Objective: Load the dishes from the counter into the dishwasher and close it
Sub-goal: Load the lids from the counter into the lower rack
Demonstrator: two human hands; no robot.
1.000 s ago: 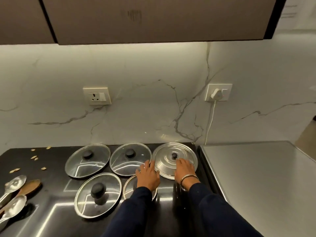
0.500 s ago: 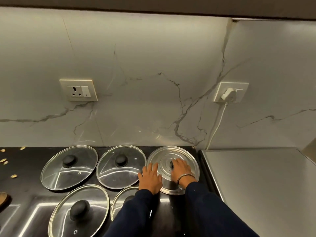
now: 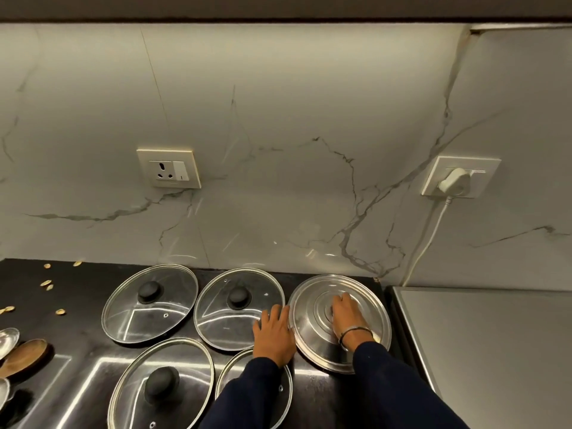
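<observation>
A round steel lid (image 3: pixel 309 308) lies on the black counter (image 3: pixel 80 354) at the right. My right hand (image 3: pixel 346 317) sits over its centre with fingers curled round the knob, which is hidden under it. My left hand (image 3: pixel 273 335) lies flat beside the lid, its straight fingers touching the lid's left rim. To the left lie several glass lids with black knobs: one at the back left (image 3: pixel 130 317), one at the back middle (image 3: pixel 216 323), one at the front left (image 3: pixel 136 388). A smaller glass lid (image 3: pixel 230 379) is partly under my left sleeve.
Metal spoons (image 3: pixel 7 337) and a wooden spoon (image 3: pixel 23 356) lie at the left edge, with scattered seed shells (image 3: pixel 46 283) behind. A steel worktop (image 3: pixel 483 351) adjoins on the right. A marble wall carries a socket (image 3: pixel 168 168) and a plug (image 3: pixel 455 181) with a white cord.
My right hand slid from the steel lid's near rim onto its knob. My left hand shifted right to the lid's left rim. The view tilted down and moved closer.
</observation>
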